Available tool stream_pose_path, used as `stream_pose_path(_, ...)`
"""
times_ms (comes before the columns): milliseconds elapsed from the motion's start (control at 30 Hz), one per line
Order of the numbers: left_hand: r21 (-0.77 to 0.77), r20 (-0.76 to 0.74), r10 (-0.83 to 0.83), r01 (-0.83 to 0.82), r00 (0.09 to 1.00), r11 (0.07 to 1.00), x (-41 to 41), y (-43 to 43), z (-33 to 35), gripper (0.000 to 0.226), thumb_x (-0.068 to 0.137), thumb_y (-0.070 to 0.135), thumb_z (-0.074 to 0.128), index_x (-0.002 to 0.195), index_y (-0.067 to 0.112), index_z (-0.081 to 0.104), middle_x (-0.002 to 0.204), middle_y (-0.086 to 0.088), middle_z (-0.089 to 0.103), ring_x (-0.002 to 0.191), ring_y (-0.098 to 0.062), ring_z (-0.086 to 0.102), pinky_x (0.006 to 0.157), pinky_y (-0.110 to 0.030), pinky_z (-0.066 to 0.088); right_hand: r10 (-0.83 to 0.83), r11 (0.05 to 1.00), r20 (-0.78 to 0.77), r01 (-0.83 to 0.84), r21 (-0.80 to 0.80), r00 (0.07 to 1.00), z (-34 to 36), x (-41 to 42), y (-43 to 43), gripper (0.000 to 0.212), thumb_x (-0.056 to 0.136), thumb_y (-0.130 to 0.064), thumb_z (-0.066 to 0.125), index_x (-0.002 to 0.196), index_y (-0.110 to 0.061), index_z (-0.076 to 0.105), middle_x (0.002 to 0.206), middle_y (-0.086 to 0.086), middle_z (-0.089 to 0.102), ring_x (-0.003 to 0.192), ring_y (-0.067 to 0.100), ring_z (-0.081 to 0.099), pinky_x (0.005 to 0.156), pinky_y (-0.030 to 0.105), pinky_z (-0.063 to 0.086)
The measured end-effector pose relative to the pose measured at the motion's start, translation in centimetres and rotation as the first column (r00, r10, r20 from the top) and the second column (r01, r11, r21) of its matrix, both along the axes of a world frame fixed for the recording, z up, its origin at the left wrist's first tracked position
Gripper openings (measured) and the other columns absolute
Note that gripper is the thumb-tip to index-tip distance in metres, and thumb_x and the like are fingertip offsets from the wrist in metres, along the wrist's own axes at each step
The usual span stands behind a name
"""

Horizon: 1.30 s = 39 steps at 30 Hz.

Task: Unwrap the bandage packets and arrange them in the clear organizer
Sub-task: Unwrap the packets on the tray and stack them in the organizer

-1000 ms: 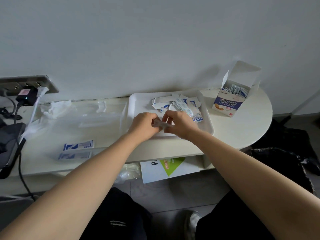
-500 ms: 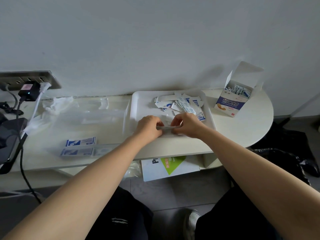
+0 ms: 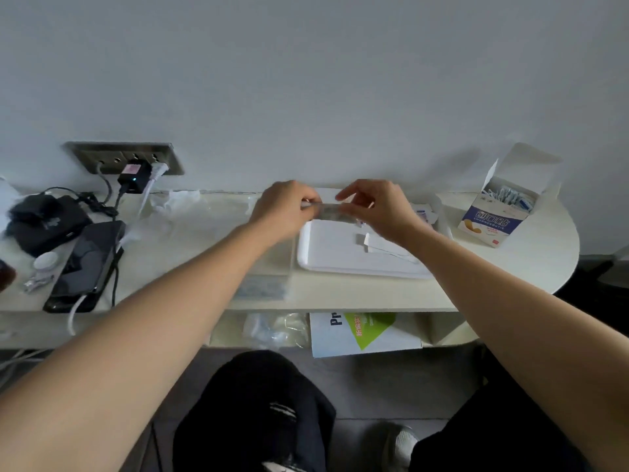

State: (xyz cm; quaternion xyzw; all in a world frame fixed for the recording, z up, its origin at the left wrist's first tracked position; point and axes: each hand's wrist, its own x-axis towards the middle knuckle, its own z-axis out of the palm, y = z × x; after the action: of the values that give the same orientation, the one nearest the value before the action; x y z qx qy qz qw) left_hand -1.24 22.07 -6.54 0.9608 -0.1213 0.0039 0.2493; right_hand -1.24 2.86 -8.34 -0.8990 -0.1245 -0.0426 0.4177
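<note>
Both hands have risen from the tray's near edge and drawn apart, so the bandage strip now spans a wider gap between them.

Nearest, below the hands, a booklet lies on the lower shelf. Above it, down and left of the left fingers, stands the clear organizer. A pale blue blur in its near part may be packets, but that is too soft to confirm. Directly under the fingers sits the white tray, with torn wrapper scraps lying below the right fingers.

The left hand has its fingers curled and pinches the strip's left end. The right hand pinches the other end between thumb and forefinger, its remaining fingers loosely lifted. The strip hangs level above the tray's far half, touching nothing but the fingertips. Whether its backing is fully off I cannot tell.

Farther out, well to the right of the right fingers, the open box holds more packets. Far to the left of the left fingers are a phone and a wall socket.

This looks like the end of unwrapping one bandage. The next move probably calls for one hand to let go and the other to carry the strip left and down into an organizer compartment, laid flat so it does not fold or stick to itself.
</note>
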Motion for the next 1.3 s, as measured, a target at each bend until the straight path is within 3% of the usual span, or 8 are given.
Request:
stream_pose_path(167,0.011,-0.112,0.043,-0.042,0.993,0.999,-1.8,7.4,2.0,0.009,0.085,0.024,0.067,0.091,0.025,0.074,0.085,0.002,0.07,0.059,-0.009,0.054,0.063,-0.026,0.046,0.158,0.987,0.029,-0.156,-0.049,0.987,1.2,0.0,7.6,0.011,0.08,-0.013,0.07,0.089,-0.018,0.075,0.074,-0.008,0.067,0.067,0.001,0.057,0.063,0.007,0.039)
stream_pose_path(300,0.097,-0.286,0.078,-0.052,0.955,0.994,-3.1,11.4,1.5,0.01,0.087,0.02,0.063,0.093,0.021,0.071,0.082,0.001,0.069,0.06,-0.015,0.064,0.059,-0.024,0.047,0.259,0.947,-0.141,-0.28,-0.156,0.955,1.4,-0.6,12.5,0.012,0.076,-0.009,0.073,0.087,-0.014,0.077,0.084,0.004,0.074,0.075,0.012,0.065,0.076,0.025,0.052)
stream_pose_path(433,0.125,-0.3,0.116,-0.082,0.947,0.989,-3.7,12.9,0.1,0.015,0.09,0.016,0.059,0.101,0.018,0.068,0.086,0.005,0.064,0.075,-0.019,0.067,0.062,-0.024,0.047,0.265,0.825,-0.301,-0.377,-0.421,0.916,0.9,-1.0,14.6,0.013,0.075,-0.013,0.074,0.085,-0.02,0.077,0.09,-0.002,0.074,0.085,0.014,0.064,0.081,0.024,0.052)
stream_pose_path(567,0.179,-0.329,0.103,-0.046,0.939,0.983,-3.7,12.4,-1.3,0.019,0.084,0.008,0.062,0.089,0.024,0.071,0.094,0.0,0.066,0.081,-0.019,0.065,0.07,-0.026,0.05,0.206,0.631,-0.427,-0.453,-0.63,0.88,0.6,-1.5,16.2,0.022,0.078,-0.007,0.068,0.093,-0.021,0.075,0.088,-0.003,0.069,0.087,0.016,0.061,0.08,0.027,0.053)
stream_pose_path(767,0.253,-0.389,0.158,-0.06,0.908,0.966,-3.0,11.6,-3.1,0.021,0.079,0.008,0.065,0.077,0.027,0.073,0.091,0.001,0.069,0.083,-0.02,0.065,0.071,-0.024,0.047,0.139,0.513,-0.449,-0.452,-0.73,0.883,-0.7,-1.0,17.6,0.025,0.077,-0.003,0.06,0.097,-0.013,0.072,0.09,0.002,0.073,0.086,0.019,0.066,0.079,0.031,0.057)
stream_pose_path(867,0.291,-0.461,0.211,-0.078,0.862,0.954,-2.7,11.5,-3.7,0.017,0.079,0.011,0.064,0.077,0.024,0.075,0.088,-0.001,0.069,0.081,-0.025,0.068,0.077,-0.029,0.055,0.143,0.455,-0.49,-0.497,-0.739,0.86,-1.2,-1.1,17.9,0.024,0.078,-0.003,0.06,0.098,-0.012,0.07,0.088,0.004,0.073,0.084,0.02,0.067,0.073,0.028,0.055)
stream_pose_path(1033,0.336,-0.471,0.247,-0.086,0.847,0.938,-2.5,11.6,-4.1,0.011,0.078,0.026,0.071,0.086,0.023,0.076,0.094,-0.001,0.071,0.082,-0.026,0.066,0.086,-0.034,0.055,0.124,0.46,-0.501,-0.497,-0.736,0.856,-1.5,-1.1,17.9,0.029,0.075,-0.017,0.079,0.1,-0.009,0.069,0.091,0.009,0.07,0.07,0.021,0.063,0.079,0.031,0.055)
stream_pose_path(1300,0.388,-0.479,0.258,-0.061,0.839,0.92,-2.2,12.1,-4.5,0.028,0.082,0.031,0.071,0.102,0.012,0.069,0.1,-0.007,0.066,0.089,-0.027,0.06,0.082,-0.031,0.049,0.138,0.52,-0.575,-0.553,-0.651,0.807,-1.7,-1.2,17.8,0.025,0.091,-0.007,0.056,0.113,-0.003,0.065,0.104,0.014,0.07,0.062,0.02,0.064,0.078,0.031,0.057)
